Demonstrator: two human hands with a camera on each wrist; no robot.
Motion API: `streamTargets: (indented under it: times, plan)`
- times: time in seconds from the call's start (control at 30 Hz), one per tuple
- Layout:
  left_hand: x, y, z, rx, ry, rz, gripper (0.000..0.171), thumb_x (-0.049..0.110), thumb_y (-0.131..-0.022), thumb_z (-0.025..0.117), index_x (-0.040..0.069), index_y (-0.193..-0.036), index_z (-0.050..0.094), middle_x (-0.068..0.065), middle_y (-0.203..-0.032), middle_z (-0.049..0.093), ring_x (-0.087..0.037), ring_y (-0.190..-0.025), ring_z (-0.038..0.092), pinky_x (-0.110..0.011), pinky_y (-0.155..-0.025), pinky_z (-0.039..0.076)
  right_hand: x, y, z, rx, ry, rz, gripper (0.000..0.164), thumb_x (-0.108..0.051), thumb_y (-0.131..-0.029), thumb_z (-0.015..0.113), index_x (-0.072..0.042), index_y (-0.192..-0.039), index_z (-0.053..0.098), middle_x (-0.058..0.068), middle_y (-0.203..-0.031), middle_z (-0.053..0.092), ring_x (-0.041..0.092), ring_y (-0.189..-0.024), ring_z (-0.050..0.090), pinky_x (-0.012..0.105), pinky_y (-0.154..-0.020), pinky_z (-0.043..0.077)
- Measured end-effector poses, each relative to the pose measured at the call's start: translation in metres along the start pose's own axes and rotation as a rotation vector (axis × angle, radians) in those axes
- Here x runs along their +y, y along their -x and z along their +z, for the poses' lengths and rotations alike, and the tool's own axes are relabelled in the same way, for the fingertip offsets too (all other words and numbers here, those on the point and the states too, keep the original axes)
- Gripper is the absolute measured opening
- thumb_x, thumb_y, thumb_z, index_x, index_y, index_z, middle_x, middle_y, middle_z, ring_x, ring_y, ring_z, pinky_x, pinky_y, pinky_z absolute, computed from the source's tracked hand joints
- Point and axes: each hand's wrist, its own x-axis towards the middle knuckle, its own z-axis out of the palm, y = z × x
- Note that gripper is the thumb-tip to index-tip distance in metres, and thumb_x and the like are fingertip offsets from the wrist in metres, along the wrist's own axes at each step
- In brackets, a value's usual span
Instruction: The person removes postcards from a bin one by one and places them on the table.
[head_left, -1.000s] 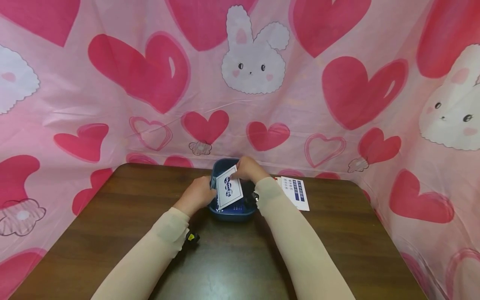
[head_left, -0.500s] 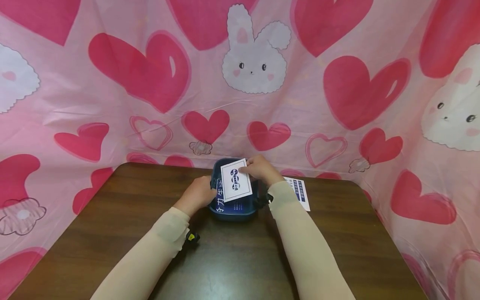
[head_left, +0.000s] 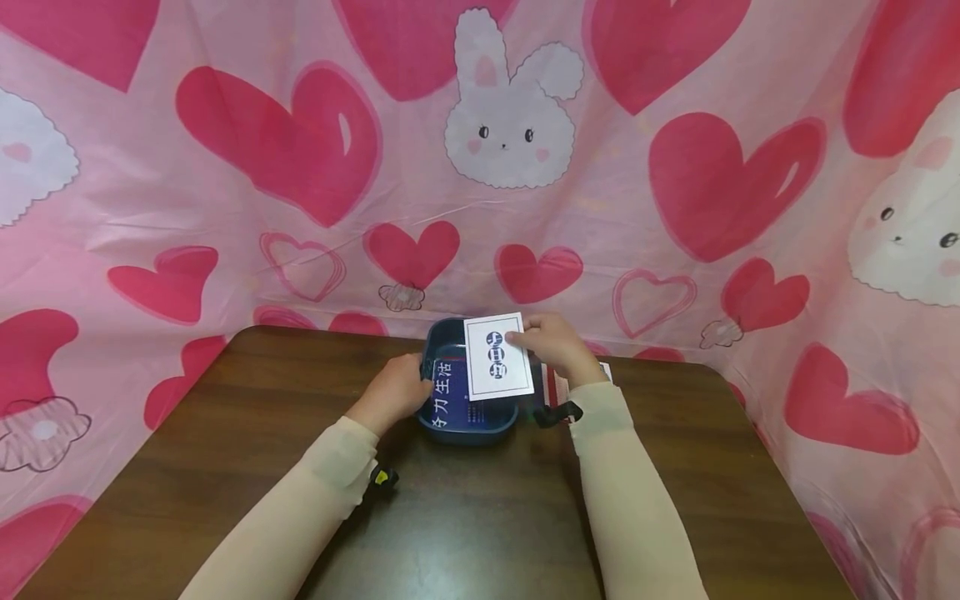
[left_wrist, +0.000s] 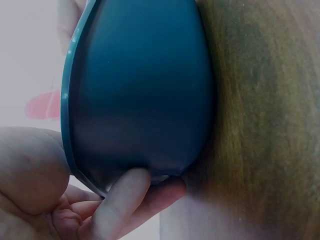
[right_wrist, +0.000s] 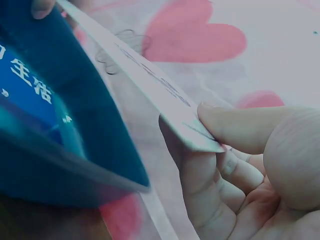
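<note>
A dark blue plastic basin (head_left: 472, 436) stands on the table near its back edge. My left hand (head_left: 393, 387) grips its left rim, with the thumb over the edge and fingers curled against the outer wall, as the left wrist view shows. Between thumb and fingers my right hand (head_left: 558, 346) pinches a white card (head_left: 513, 371) with a thin dark border and blue round print. The card is held above the basin's right side and hides part of it. Inside the basin lies a dark blue card (head_left: 450, 404) with white characters.
Right of the basin, partly under my right hand and wrist, lies a red and white printed card (head_left: 555, 387). The brown wooden table (head_left: 300, 375) meets a pink curtain (head_left: 315, 150) with hearts and rabbits behind and at both sides.
My right hand has moved right, lifting the white card out of the basin and turning it more upright. More of the dark blue card shows. The left hand stays on the rim.
</note>
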Motion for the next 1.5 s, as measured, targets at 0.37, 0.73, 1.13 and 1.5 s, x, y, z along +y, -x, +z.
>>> streamTargets:
  times: [0.37, 0.73, 1.13, 1.5]
  plan:
    - [0.001, 0.001, 0.002, 0.009, -0.003, 0.006, 0.046, 0.017, -0.110, 0.071, -0.002, -0.152, 0.066, -0.020, -0.131, 0.079, -0.032, -0.105, 0.075, -0.062, -0.112, 0.062, 0.015, 0.018, -0.046, 0.059, -0.063, 0.027, 0.040, -0.029, -0.108, 0.079, 0.000, -0.135, 0.075, 0.019, -0.126, 0.083, 0.025, -0.096, 0.082, 0.039, -0.091, 0.070]
    - [-0.001, 0.000, 0.002, 0.004, -0.010, -0.006, 0.048, 0.018, -0.111, 0.070, -0.002, -0.154, 0.064, -0.021, -0.132, 0.079, -0.032, -0.106, 0.075, -0.061, -0.112, 0.062, 0.053, 0.038, -0.100, 0.154, 0.079, 0.149, 0.042, -0.032, -0.112, 0.070, 0.002, -0.137, 0.071, 0.019, -0.126, 0.073, 0.032, -0.114, 0.063, 0.044, -0.100, 0.055]
    - [0.000, -0.001, 0.002, 0.003, -0.020, -0.003, 0.049, 0.018, -0.111, 0.069, -0.003, -0.155, 0.063, -0.022, -0.134, 0.078, -0.032, -0.106, 0.074, -0.061, -0.113, 0.062, 0.109, 0.035, -0.120, 0.118, 0.079, 0.287, 0.033, -0.024, -0.112, 0.070, 0.006, -0.126, 0.074, 0.008, -0.103, 0.077, 0.022, -0.096, 0.069, 0.034, -0.084, 0.057]
    - [0.000, 0.000, 0.003, 0.008, -0.019, 0.004, 0.048, 0.017, -0.110, 0.069, -0.003, -0.154, 0.063, -0.022, -0.134, 0.077, -0.033, -0.107, 0.074, -0.061, -0.113, 0.062, 0.129, 0.030, -0.113, 0.095, 0.169, 0.325, 0.041, -0.029, -0.109, 0.075, 0.005, -0.131, 0.074, 0.013, -0.109, 0.081, 0.026, -0.097, 0.071, 0.034, -0.080, 0.058]
